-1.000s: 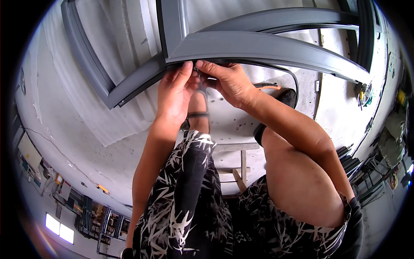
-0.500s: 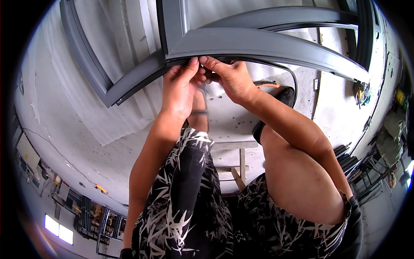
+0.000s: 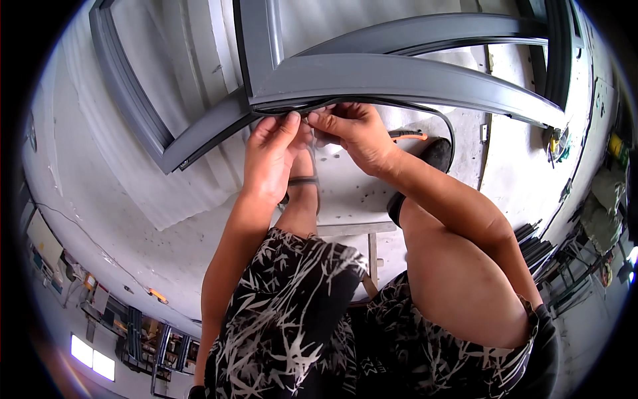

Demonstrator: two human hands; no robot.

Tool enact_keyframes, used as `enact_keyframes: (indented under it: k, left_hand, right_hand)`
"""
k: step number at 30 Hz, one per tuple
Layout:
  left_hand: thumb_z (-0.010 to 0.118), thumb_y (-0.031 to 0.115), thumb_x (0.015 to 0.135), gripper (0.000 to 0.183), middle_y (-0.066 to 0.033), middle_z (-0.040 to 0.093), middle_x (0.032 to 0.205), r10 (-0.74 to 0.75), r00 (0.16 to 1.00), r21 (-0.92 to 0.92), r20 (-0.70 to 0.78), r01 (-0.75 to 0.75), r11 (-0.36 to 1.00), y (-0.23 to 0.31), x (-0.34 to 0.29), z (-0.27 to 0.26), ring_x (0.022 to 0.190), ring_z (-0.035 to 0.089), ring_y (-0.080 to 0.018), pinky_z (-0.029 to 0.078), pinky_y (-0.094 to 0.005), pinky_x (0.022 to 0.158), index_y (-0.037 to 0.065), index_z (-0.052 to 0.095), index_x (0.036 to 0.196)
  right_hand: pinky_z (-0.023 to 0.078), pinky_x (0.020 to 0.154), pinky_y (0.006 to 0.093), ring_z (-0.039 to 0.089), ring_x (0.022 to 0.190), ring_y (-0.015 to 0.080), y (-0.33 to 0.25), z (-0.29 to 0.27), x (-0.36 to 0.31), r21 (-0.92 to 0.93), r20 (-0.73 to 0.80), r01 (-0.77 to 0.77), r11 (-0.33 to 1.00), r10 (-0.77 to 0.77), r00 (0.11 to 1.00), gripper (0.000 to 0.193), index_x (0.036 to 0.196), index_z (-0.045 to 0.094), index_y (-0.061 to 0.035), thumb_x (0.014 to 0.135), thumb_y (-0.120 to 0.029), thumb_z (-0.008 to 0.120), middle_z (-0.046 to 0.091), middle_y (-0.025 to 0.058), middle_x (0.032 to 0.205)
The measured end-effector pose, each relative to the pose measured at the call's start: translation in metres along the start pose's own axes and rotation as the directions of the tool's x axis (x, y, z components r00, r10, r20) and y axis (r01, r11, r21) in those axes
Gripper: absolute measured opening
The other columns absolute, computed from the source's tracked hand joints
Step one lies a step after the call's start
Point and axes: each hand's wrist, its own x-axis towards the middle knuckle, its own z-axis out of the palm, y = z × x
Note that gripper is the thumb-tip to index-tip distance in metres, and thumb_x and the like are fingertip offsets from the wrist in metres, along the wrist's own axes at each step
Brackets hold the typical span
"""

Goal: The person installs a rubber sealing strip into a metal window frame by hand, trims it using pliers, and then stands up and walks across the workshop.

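Note:
A grey window frame [image 3: 399,72] stands in front of me, its mitred corner just above my hands. Along its lower near edge runs a thin black rubber sealing strip [image 3: 441,113]; to the right it hangs free and curves down towards my shoe. My left hand [image 3: 269,156] pinches the strip near the corner, thumb against fingers. Close beside it, my right hand [image 3: 364,136] is closed on the same strip, thumb towards the left one. Part of the strip sags a little away from the frame between corner and hands. My fingers hide the part they grip.
Another grey frame section [image 3: 129,80] angles off at the left. An orange-handled tool [image 3: 409,135] lies by my shoe [image 3: 436,154]. Below my hands is a wooden stool [image 3: 359,229]. Dark bars [image 3: 535,249] lie at the right, and a yellow-orange tool [image 3: 157,295] on the floor at left.
Both hands have come slightly down and nearer to me with the sealing strip, which now shows apart from the frame edge near the corner. My left knee has shifted right.

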Motion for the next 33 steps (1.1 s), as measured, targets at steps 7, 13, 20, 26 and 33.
enact_keyframes:
  k: [7, 13, 20, 26, 33]
  left_hand:
    - [0.066, 0.018, 0.091, 0.014, -0.0030, 0.066, 0.085, 0.000, 1.000, -0.049, 0.009, 0.001, 0.999, 0.007, -0.001, -0.001, 0.075, 0.061, -0.0120, 0.048, -0.0251, 0.071, 0.006, 0.065, 0.098]
    - [0.065, 0.021, 0.092, 0.012, -0.0006, 0.063, 0.084, -0.041, 0.999, 0.007, -0.004, 0.041, 0.999, 0.011, -0.001, 0.003, 0.077, 0.058, -0.0105, 0.046, -0.0245, 0.073, 0.009, 0.064, 0.094]
    - [0.065, 0.024, 0.092, 0.018, -0.0008, 0.062, 0.080, -0.009, 0.999, 0.041, -0.040, 0.010, 0.999, 0.021, -0.005, 0.010, 0.072, 0.057, -0.0105, 0.045, -0.0232, 0.067, 0.006, 0.064, 0.093]
    - [0.063, 0.028, 0.093, 0.026, -0.0010, 0.061, 0.077, -0.052, 0.994, 0.083, -0.092, 0.059, 0.995, 0.030, -0.008, 0.014, 0.070, 0.056, -0.0097, 0.045, -0.0232, 0.064, 0.002, 0.065, 0.095]
    - [0.060, 0.026, 0.095, 0.025, -0.0022, 0.062, 0.080, -0.048, 0.990, 0.088, -0.135, 0.060, 0.994, 0.020, -0.012, 0.006, 0.071, 0.057, -0.0108, 0.045, -0.0243, 0.065, 0.001, 0.065, 0.100]
  right_hand:
    - [0.048, 0.068, 0.0271, 0.060, 0.076, 0.0132, -0.003, 0.008, -0.001, 0.099, -0.062, -0.060, 0.993, 0.067, 0.996, 0.013, 0.093, 0.068, -0.0019, 0.087, -0.013, 0.070, 0.066, 0.0044, 0.087]
    - [0.043, 0.062, 0.0275, 0.054, 0.071, 0.0109, -0.003, 0.007, 0.001, 0.107, -0.074, -0.059, 0.992, 0.067, 0.995, 0.013, 0.091, 0.068, -0.0038, 0.087, -0.016, 0.070, 0.063, 0.0009, 0.081]
    - [0.044, 0.063, 0.0273, 0.053, 0.071, 0.0110, -0.009, 0.016, 0.004, 0.156, -0.107, -0.053, 0.986, 0.070, 0.992, 0.011, 0.094, 0.066, -0.0048, 0.089, -0.014, 0.068, 0.061, 0.0004, 0.082]
    - [0.044, 0.062, 0.0250, 0.055, 0.068, 0.0100, -0.008, 0.016, 0.004, 0.187, -0.138, -0.028, 0.982, 0.055, 0.989, 0.013, 0.087, 0.068, -0.0066, 0.086, -0.019, 0.071, 0.063, 0.0007, 0.077]
    - [0.047, 0.059, 0.0246, 0.056, 0.064, 0.0078, -0.025, 0.009, -0.020, -0.616, -0.130, -0.099, 0.781, 0.023, 0.991, 0.018, 0.088, 0.065, 0.0012, 0.088, -0.017, 0.068, 0.062, 0.0025, 0.076]
